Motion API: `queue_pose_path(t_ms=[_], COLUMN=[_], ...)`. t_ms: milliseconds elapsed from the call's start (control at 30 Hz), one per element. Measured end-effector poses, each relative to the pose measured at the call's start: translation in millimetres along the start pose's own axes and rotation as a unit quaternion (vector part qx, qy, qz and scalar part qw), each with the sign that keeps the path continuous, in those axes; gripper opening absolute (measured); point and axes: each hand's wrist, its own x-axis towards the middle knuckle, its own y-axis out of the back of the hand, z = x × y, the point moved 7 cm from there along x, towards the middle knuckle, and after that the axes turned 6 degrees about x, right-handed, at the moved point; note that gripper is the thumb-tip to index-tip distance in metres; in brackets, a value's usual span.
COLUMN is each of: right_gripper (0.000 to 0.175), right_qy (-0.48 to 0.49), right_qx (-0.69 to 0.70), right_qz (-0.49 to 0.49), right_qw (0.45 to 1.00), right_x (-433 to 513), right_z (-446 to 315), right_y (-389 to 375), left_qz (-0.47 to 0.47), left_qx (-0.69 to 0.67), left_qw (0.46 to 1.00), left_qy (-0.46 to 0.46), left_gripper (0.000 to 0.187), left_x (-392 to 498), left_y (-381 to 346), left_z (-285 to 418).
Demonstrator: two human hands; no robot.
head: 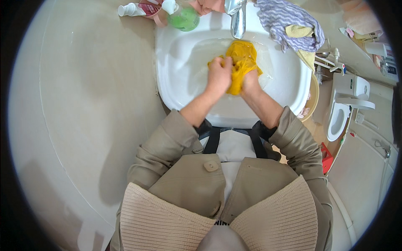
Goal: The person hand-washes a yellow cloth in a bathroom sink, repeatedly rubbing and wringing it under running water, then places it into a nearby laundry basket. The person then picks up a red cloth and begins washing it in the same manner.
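Note:
A wet yellow cloth (pixel 241 51) is bunched up in the white washbasin (pixel 176 78), below the chrome faucet (pixel 238 23). My left hand (pixel 219 75) grips the cloth's left side, its fingers curled into the fabric. On the other side my right hand (pixel 251 82) holds the cloth too; folds of fabric hide most of its fingers. Part of the cloth hangs down between the two hands. Shallow water lies in the basin around it.
On the basin's back rim stand a green soap bottle (pixel 185 18) and a white-capped tube (pixel 136 10). A purple-striped towel (pixel 282 22) drapes over the right corner. Right of the basin are a yellow tub (pixel 313 97), a toilet (pixel 339 119) and a red stool (pixel 326 158). A wall (pixel 94 78) borders the left.

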Motion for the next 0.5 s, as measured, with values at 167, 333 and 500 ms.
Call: queue_pose_path(t_ms=[167, 333, 500], right_gripper=[0.016, 0.023, 0.021], right_qy=[0.023, -0.100, -0.005], right_qx=[-0.125, 0.075, -0.235], right_qz=[0.010, -0.030, 0.010], right_qw=[0.992, 0.992, 0.972], right_x=[-1.1, -8.9, -12.4], right_z=[-2.1, 7.4, -6.8], right_y=[-1.8, -12.0, -8.8], left_qz=[0.007, -0.081, 0.046], left_qx=[-0.063, -0.011, 0.014], left_qw=[0.995, 0.997, 0.998], left_qy=[0.077, -0.007, 0.043], left_gripper=[0.032, 0.032, 0.030], left_x=[12.0, -13.8, 11.3], left_y=[2.0, -22.4, 13.2], left_z=[-15.2, -8.7, -5.7])
